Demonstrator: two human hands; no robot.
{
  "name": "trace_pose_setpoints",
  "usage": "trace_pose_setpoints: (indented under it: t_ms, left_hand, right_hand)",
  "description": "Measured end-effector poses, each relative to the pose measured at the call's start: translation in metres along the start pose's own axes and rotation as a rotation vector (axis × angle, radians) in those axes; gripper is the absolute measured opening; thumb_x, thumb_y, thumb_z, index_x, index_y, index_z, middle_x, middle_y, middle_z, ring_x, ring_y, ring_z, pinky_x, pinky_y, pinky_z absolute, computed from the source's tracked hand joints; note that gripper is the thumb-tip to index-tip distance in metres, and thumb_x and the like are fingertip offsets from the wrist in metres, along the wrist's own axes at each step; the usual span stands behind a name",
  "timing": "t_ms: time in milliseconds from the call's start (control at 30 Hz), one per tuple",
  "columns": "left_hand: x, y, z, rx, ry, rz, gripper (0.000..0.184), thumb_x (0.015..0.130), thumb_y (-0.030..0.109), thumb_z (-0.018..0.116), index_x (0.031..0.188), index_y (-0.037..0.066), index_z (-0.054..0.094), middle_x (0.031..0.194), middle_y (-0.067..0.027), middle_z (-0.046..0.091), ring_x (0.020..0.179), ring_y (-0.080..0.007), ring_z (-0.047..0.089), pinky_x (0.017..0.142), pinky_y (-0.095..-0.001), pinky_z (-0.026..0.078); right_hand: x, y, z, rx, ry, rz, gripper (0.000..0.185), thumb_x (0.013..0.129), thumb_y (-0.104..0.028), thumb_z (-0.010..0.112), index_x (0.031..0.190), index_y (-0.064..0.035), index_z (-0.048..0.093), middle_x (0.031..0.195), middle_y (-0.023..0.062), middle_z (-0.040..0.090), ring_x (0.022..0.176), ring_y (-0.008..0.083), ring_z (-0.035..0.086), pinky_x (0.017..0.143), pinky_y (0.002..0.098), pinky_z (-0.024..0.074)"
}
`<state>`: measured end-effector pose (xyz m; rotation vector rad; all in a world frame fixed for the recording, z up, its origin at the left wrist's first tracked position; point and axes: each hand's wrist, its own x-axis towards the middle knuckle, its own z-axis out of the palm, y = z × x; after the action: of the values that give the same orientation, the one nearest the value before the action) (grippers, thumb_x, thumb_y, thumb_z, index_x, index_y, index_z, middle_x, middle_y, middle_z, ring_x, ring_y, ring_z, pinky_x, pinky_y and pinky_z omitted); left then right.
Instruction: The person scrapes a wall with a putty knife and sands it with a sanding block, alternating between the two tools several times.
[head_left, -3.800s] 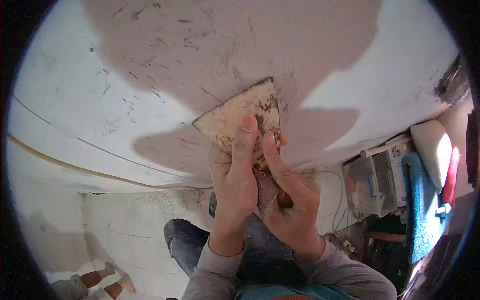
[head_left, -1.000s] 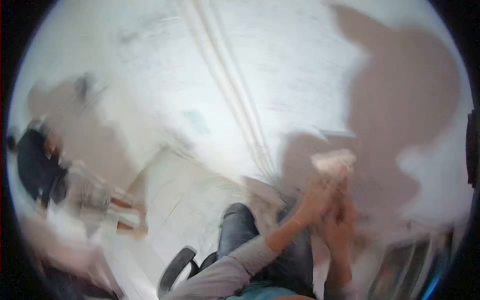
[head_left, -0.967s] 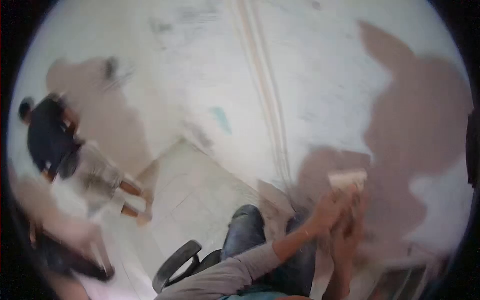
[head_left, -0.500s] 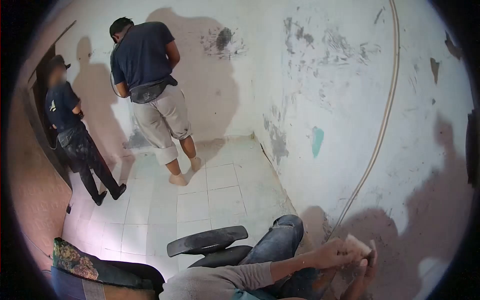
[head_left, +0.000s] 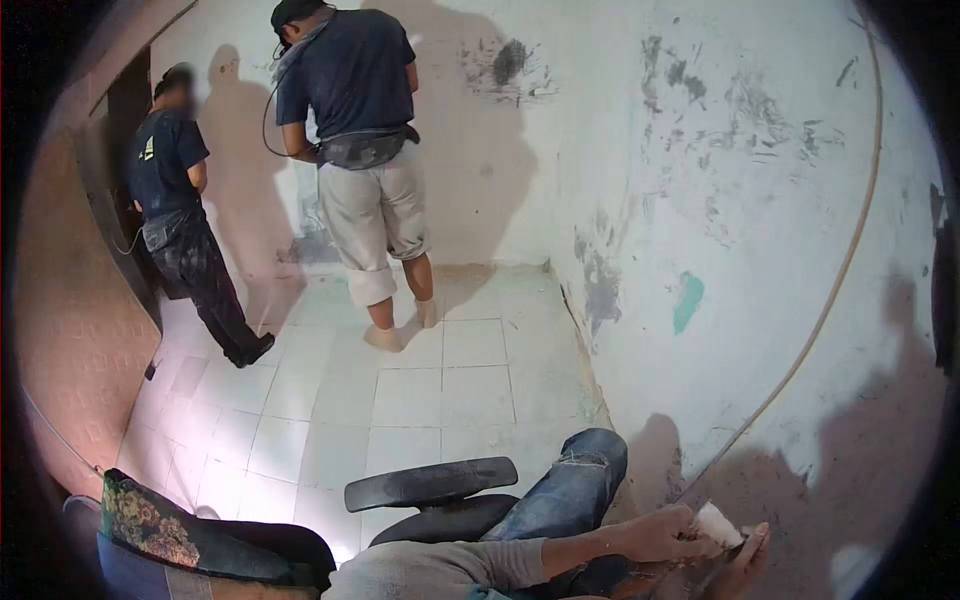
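A small, rough-edged white piece (head_left: 717, 525) shows at the lower right, between my hands; I cannot tell what it is made of. My left hand (head_left: 663, 533), at the end of a grey sleeve, is closed on its near side. My right hand (head_left: 740, 567) comes up from below with its fingers bent close to the piece's far end. What lies within those right fingers is too dim to make out. Below both hands the view is dark and partly hidden. My knee in torn blue jeans (head_left: 570, 480) is just left of them.
A black chair armrest (head_left: 430, 484) and a flowered cushion (head_left: 150, 520) are beside me. Two people, one in light trousers (head_left: 375, 215) and one in dark clothes (head_left: 175, 190), stand by the far wall. A long cable (head_left: 835, 290) runs down the stained right wall (head_left: 740, 230).
The view has shifted, so the room appears further right. My hands have come slightly lower, still together at the white piece. The person in dark clothes has brought their feet closer together.
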<state>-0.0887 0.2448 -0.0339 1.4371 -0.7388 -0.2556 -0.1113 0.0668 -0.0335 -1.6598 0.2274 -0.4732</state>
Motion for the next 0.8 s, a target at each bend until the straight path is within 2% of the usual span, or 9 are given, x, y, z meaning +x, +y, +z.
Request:
trace_pose_setpoints:
  t_ms: [100,167,200,300,400,600,633,700,800]
  left_hand:
    - [-0.006,0.013,-0.012,-0.147,0.058,-0.115,0.045,0.099,0.036,0.057,0.069,0.002,0.060,0.063,-0.0004,0.056,0.052,-0.0062,0.045,0.050,-0.0250,0.039]
    - [-0.006,0.001,-0.013,-0.246,0.364,-0.048,0.035,0.101,0.035,0.055,0.089,0.003,0.064,0.070,0.0012,0.057,0.050,-0.0059,0.044,0.047,-0.0239,0.037]
    - [-0.012,0.011,-0.020,-0.403,0.346,-0.198,0.032,0.101,0.034,0.055,0.109,0.003,0.062,0.072,0.0032,0.057,0.047,-0.0047,0.045,0.042,-0.0231,0.035]
    - [-0.009,-0.003,-0.029,-0.328,0.580,-0.106,0.034,0.101,0.035,0.054,0.112,0.004,0.061,0.072,0.0022,0.058,0.045,-0.0035,0.046,0.037,-0.0218,0.035]
    - [-0.014,0.006,-0.032,-0.389,0.623,-0.185,0.035,0.101,0.037,0.054,0.108,0.004,0.062,0.070,0.0018,0.058,0.045,-0.0021,0.046,0.036,-0.0208,0.035]
    - [-0.007,0.003,-0.024,-0.387,0.583,-0.335,0.038,0.100,0.039,0.055,0.109,0.003,0.062,0.072,0.0017,0.060,0.047,-0.0012,0.046,0.036,-0.0202,0.035]
    - [-0.002,-0.001,-0.020,-0.351,0.607,-0.273,0.038,0.100,0.039,0.055,0.110,0.003,0.062,0.073,0.0021,0.061,0.048,-0.0011,0.047,0.036,-0.0202,0.035]
    - [0.008,-0.004,-0.016,-0.315,0.632,-0.213,0.038,0.100,0.039,0.056,0.111,0.003,0.062,0.073,0.0025,0.061,0.049,-0.0009,0.047,0.036,-0.0201,0.035]
    - [0.015,0.003,-0.013,-0.379,0.538,-0.234,0.041,0.097,0.040,0.059,0.110,0.002,0.064,0.078,0.0021,0.061,0.059,-0.0057,0.050,0.051,-0.0253,0.043]
  right_hand:
    - [0.005,0.014,0.009,0.122,-0.045,-0.020,0.038,0.100,-0.039,0.053,0.108,-0.0040,0.064,0.092,0.0064,0.060,0.079,0.0159,0.054,0.072,0.0317,0.0476]
    - [-0.003,0.010,0.019,0.104,-0.157,-0.051,0.036,0.100,-0.038,0.053,0.111,-0.0046,0.064,0.093,0.0057,0.060,0.078,0.0160,0.054,0.071,0.0313,0.0475]
    - [-0.009,0.005,0.025,0.098,-0.213,-0.068,0.036,0.101,-0.037,0.053,0.112,-0.0049,0.063,0.093,0.0053,0.060,0.078,0.0160,0.054,0.071,0.0311,0.0474]
    - [-0.026,-0.010,0.039,0.096,-0.318,-0.100,0.035,0.101,-0.036,0.052,0.115,-0.0055,0.063,0.094,0.0046,0.059,0.078,0.0161,0.054,0.071,0.0308,0.0473]
    - [-0.034,-0.018,0.050,0.053,-0.645,0.016,0.031,0.101,-0.027,0.055,0.124,-0.0069,0.057,0.098,0.0013,0.058,0.082,0.0132,0.053,0.074,0.0267,0.0451]
    - [-0.039,0.013,0.052,-0.298,-0.452,-0.426,0.031,0.103,-0.024,0.052,0.126,-0.0048,0.056,0.102,0.0027,0.059,0.085,0.0132,0.054,0.077,0.0261,0.0447]
    - [-0.038,0.011,0.048,-0.298,-0.452,-0.420,0.031,0.103,-0.024,0.052,0.126,-0.0048,0.056,0.102,0.0027,0.059,0.085,0.0132,0.054,0.077,0.0261,0.0447]
    - [-0.030,0.008,0.034,-0.067,-0.622,-0.042,0.035,0.102,-0.024,0.052,0.131,-0.0033,0.053,0.115,0.0076,0.061,0.098,0.0172,0.057,0.087,0.0286,0.0453]
    - [-0.028,-0.006,0.024,-0.051,-0.604,-0.117,0.042,0.101,-0.024,0.054,0.137,-0.0020,0.048,0.127,0.0123,0.059,0.107,0.0205,0.058,0.091,0.0298,0.0455]
